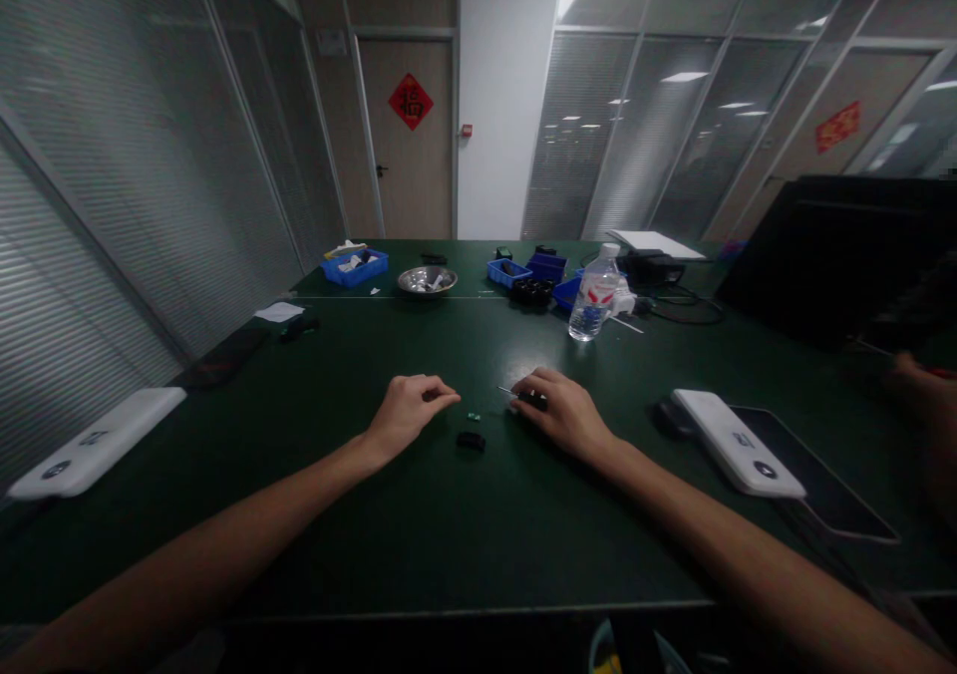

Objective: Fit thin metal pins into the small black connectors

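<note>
My right hand (560, 410) rests on the green table with its fingers closed around a small screwdriver (532, 398). The screwdriver's dark handle lies in the fingers, and its thin metal shaft points left. Across from it, my left hand (408, 410) is closed in a pinch, thumb against fingertips; anything between them is too small to make out. On the tabletop between the two hands lies a tiny green circuit board (474, 417). A little nearer to me is a small black plastic part (471, 442). Neither hand touches these two pieces.
Farther back stand a metal bowl (427, 282), a blue tray (356, 267), other blue bins (509, 273) and a water bottle (594, 295). White devices lie left (101, 442) and right (737, 442), beside a dark tablet (814, 470). Another person's hand (923, 385) shows at far right, below a black monitor (844, 255).
</note>
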The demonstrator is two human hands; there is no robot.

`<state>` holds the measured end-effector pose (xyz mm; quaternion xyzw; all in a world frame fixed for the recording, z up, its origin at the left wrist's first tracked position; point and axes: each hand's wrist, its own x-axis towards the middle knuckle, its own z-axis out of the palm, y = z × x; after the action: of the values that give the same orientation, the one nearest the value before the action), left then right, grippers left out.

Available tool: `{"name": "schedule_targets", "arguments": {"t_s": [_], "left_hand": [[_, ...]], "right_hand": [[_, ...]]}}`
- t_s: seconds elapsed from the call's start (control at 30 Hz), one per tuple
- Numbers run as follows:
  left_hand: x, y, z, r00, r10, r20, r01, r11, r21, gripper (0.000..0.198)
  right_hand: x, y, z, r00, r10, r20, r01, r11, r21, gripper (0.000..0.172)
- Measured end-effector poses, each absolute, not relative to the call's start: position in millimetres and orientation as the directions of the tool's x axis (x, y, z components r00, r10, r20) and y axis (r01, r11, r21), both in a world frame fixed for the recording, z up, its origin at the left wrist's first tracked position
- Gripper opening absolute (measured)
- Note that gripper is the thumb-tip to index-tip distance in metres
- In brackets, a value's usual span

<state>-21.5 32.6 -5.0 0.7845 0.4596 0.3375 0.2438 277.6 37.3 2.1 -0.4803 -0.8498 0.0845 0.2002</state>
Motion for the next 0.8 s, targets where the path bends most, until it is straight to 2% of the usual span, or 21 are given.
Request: {"name": "schedule_targets", "arguments": {"t_s": [0.13,0.2,0.27,0.43,0.7,0.8], "left_hand": [[-13,16,5,0.504,0.778,0.376,0.548,-0.624,0.558,0.022],[-10,8,10,0.630,0.695,0.345,0.502,-0.705,0.502,0.022],[-7,2,12,0.696,0.657,0.291,0.478,-0.726,0.495,0.025],[-3,8,4,0.658,0.708,0.255,0.523,-0.674,0.522,0.019],[-23,21,6,0.675,0.725,0.135,0.585,-0.638,0.501,0.027],[-71,39,5,0.577,0.811,0.098,0.650,-0.529,0.545,0.032]], "right_hand": [[277,37,3,-0.471,0.846,0.251,0.777,0.533,-0.336,0.020],[277,37,3,-0.471,0.847,0.246,0.780,0.531,-0.333,0.020],[277,37,3,-0.471,0.847,0.245,0.781,0.530,-0.329,0.020],[275,35,5,-0.464,0.851,0.246,0.777,0.524,-0.349,0.019],[276,34,4,-0.465,0.844,0.266,0.759,0.535,-0.371,0.018],[276,33,5,-0.477,0.839,0.263,0.748,0.544,-0.379,0.019]]}}
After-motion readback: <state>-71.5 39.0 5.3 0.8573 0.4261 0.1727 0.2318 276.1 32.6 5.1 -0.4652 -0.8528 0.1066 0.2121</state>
